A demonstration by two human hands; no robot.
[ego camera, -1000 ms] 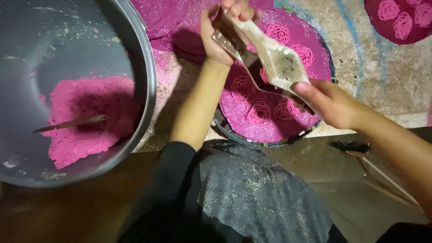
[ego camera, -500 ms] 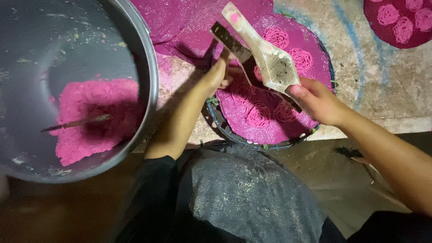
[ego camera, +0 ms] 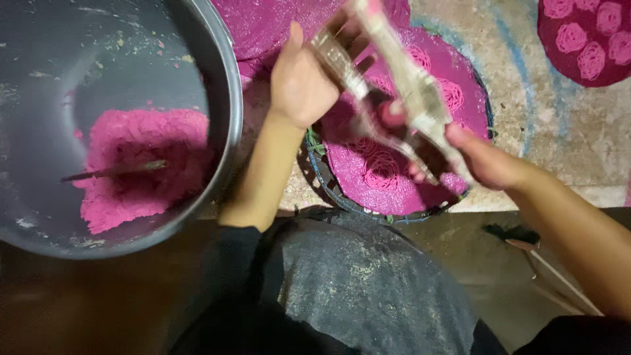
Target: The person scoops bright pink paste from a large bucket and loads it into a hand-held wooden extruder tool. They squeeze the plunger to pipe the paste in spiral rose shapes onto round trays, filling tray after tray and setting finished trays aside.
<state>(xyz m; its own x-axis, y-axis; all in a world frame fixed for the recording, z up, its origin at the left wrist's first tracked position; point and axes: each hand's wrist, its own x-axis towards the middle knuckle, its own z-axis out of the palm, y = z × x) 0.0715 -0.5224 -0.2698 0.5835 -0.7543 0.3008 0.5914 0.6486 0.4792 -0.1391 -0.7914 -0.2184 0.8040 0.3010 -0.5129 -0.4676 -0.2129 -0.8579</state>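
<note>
Both hands work a hinged 2-arm wooden press (ego camera: 394, 92) over a round tray (ego camera: 342, 192) of pink noodle coils (ego camera: 380, 172). Left hand (ego camera: 303, 82) wraps 1 arm, right hand (ego camera: 483, 158) clasps the other. Looks stiff, dough-slick; grip handle ends. Long axis 11 to 5 o'clock. Bowl (ego camera: 227, 131) of pink dough (ego camera: 148, 167) at 9.

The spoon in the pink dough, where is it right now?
In the head view the spoon lies at the left, stuck in the pink dough inside the big grey bowl, apart from the left hand.
</note>
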